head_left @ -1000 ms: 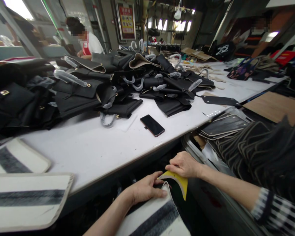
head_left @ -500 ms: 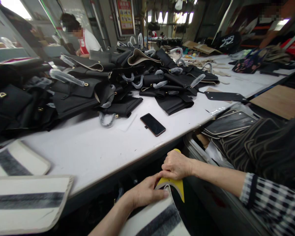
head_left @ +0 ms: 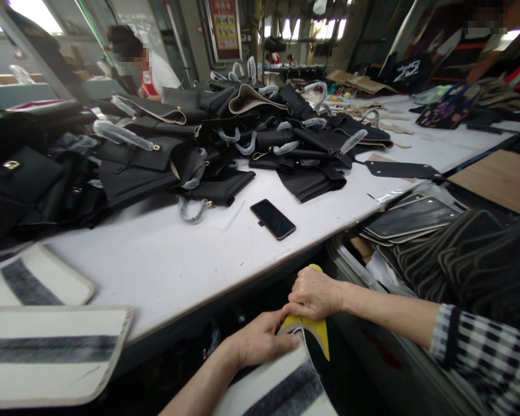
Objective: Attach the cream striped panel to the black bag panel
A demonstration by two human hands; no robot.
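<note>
Below the table's near edge, my right hand (head_left: 315,293) is closed in a fist around a yellow hand tool (head_left: 320,332) with a concave, crescent-like lower edge. That edge lies close against the rounded corner of a cream panel (head_left: 253,388) with a dark stripe across it. My left hand (head_left: 262,341) grips the panel near this corner, thumb on its face, while its fingers reach under my right fist at the tool. The panel's lower part runs out of view. Whether the tool touches the panel's rim is hard to make out.
Two similar striped panels (head_left: 56,323) lie at the left of the white table (head_left: 182,266). A phone (head_left: 273,218) rests mid-table before a heap of black bags (head_left: 216,138). At right stand stacked dark panels (head_left: 450,260). Across the heap, a co-worker (head_left: 153,72) bends forward.
The scene has shifted slightly rightward in view. Both hands, the yellow tool and the panel keep nearly the same arrangement.
</note>
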